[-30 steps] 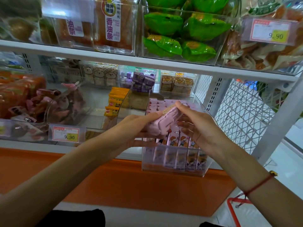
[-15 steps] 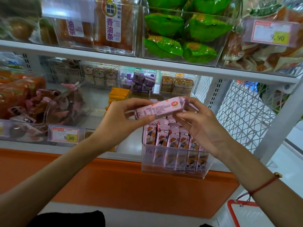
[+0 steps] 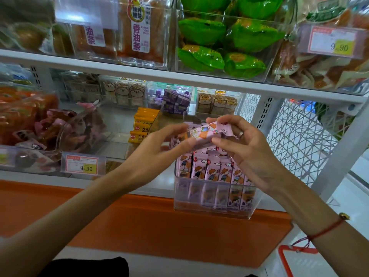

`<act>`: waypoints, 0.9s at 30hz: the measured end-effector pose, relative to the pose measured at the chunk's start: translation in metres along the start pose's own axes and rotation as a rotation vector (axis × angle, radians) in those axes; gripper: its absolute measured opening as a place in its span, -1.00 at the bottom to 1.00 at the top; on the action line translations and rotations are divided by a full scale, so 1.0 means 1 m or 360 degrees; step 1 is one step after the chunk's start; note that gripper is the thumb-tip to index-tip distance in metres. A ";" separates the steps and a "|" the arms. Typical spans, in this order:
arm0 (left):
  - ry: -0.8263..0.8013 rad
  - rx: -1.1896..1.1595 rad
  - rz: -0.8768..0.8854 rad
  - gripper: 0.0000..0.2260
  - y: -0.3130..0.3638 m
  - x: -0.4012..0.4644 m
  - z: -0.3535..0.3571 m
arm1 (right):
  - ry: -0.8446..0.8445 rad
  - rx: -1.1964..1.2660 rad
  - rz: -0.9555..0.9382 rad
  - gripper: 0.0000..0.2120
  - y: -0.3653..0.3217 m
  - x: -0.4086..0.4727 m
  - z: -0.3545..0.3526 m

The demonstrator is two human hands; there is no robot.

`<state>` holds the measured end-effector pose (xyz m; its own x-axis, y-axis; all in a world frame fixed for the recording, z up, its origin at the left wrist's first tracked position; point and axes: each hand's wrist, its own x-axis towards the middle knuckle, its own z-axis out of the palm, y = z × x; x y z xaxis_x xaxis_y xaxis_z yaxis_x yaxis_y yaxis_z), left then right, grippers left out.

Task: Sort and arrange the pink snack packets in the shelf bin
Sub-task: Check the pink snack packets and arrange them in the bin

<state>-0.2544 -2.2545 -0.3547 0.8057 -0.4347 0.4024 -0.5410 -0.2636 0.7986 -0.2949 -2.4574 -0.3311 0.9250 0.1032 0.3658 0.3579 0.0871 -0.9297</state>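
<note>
A pink snack packet (image 3: 201, 134) is held lying sideways just above the clear shelf bin (image 3: 214, 204), pinched at one end by the curled fingers of the left hand (image 3: 157, 154) and at the other between the thumb and fingers of the right hand (image 3: 249, 152). The step in hand is judged to be the turning of this packet so that it can be stood among the others. It would best be brought upright with its cartoon face forward, matched to the front row, and lowered into a gap without the neighbours being tipped; the foil looks slippery, so a light but firm pinch at both ends is advised.

The bin is seen to be nearly full: a front row of upright pink packets (image 3: 217, 172) is pressed against its front wall, with more behind.

To the left, a price tag (image 3: 82, 165) is fixed to the front of a bin of loose pinkish wrapped sweets (image 3: 60, 128). Further back, orange packets (image 3: 142, 124) are stacked, and beyond them purple boxes (image 3: 175, 101) and bear-printed packs (image 3: 123, 90) are held in clear bins. On the upper shelf, green packets (image 3: 225, 43) are piled in a clear tub.
</note>
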 end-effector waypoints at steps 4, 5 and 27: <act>0.0037 0.0060 0.0061 -0.61 0.004 -0.001 0.002 | -0.0052 -0.0123 0.0017 -0.45 -0.003 0.000 0.004; 0.0132 0.0042 0.0065 -0.66 0.004 -0.001 0.004 | -0.0013 -0.0248 0.0071 -0.37 -0.002 0.001 0.005; 0.0071 -0.0230 -0.0339 -0.62 -0.031 -0.002 0.015 | -0.0231 -0.1323 0.0042 -0.72 0.044 0.036 0.018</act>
<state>-0.2428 -2.2581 -0.3873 0.9092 -0.3436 0.2351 -0.3207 -0.2178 0.9218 -0.2479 -2.4325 -0.3577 0.9291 0.2263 0.2926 0.3666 -0.6687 -0.6469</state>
